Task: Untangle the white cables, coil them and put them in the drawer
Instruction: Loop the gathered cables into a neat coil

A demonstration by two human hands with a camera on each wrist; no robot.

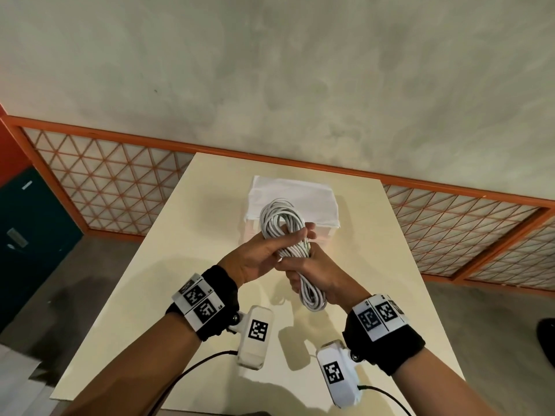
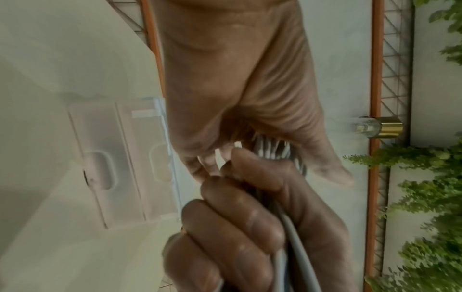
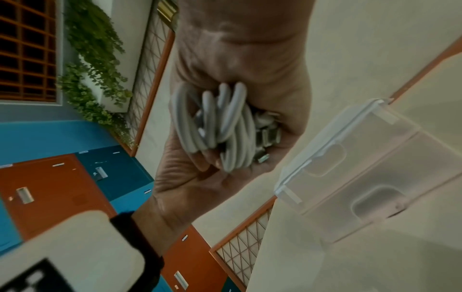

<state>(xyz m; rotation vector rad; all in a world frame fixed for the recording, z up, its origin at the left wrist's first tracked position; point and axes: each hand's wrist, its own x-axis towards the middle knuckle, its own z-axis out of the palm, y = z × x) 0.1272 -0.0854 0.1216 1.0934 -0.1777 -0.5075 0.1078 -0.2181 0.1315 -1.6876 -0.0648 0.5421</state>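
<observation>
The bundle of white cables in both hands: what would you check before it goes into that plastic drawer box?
1. White cable bundle coiled into loops: ok.
2. Right hand grips the coil's middle: ok.
3. Left hand curled on the coil too: ok.
4. Metal plug ends tucked in against the palm: ok.
5. Translucent plastic drawer box open to take the coil: not ok, both drawer fronts look closed.
6. Beige table clear in front of the box: ok.
</observation>
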